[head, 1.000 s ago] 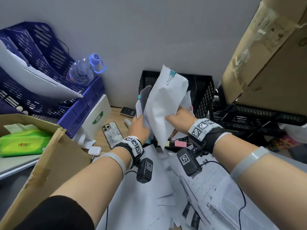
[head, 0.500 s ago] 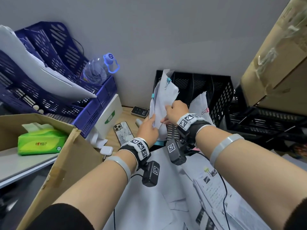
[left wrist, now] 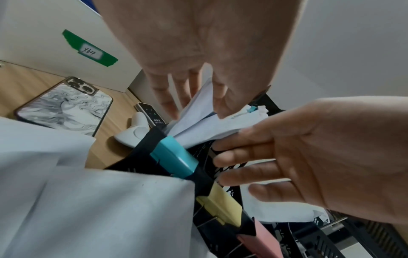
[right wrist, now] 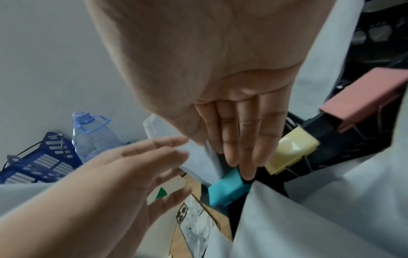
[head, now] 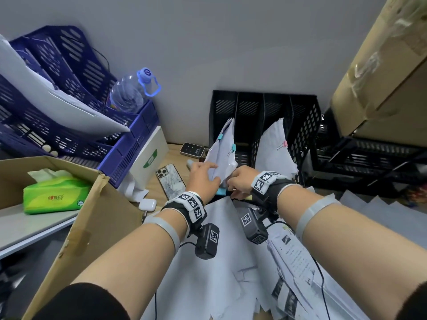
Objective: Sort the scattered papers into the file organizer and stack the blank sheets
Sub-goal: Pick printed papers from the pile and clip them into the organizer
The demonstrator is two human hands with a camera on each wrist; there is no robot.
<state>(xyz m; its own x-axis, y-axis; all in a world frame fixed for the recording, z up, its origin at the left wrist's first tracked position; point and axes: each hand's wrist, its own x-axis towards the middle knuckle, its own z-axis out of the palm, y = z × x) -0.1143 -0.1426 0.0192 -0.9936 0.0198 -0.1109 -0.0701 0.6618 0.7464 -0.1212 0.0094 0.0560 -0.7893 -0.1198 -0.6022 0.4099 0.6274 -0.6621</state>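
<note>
A black file organizer (head: 305,125) stands against the wall. A white paper bundle (head: 220,155) with teal clips stands in its leftmost slot. My left hand (head: 208,175) touches the bundle's left side with straight, spread fingers (left wrist: 170,97). My right hand (head: 238,181) lies flat against its right side, fingertips (right wrist: 245,167) at a teal clip (left wrist: 174,157) on the organizer's front edge. Yellow (left wrist: 220,207) and pink (left wrist: 260,240) clips sit further along that edge. Another bundle (head: 275,146) with a pink clip stands in a slot to the right. Loose sheets (head: 219,262) cover the desk.
To the left are blue stacked trays (head: 69,125) holding paper, a water bottle (head: 129,91), a white box (head: 150,155), a phone (head: 171,181) and a small black device (head: 192,149). A cardboard box (head: 69,227) with tissues is near left. Black trays (head: 369,158) and a large carton (head: 381,77) are at right.
The clipped bundle, held up in both hands a second ago, has gone down into the organizer's leftmost slot. Both hands have lowered and their fingers have straightened off it.
</note>
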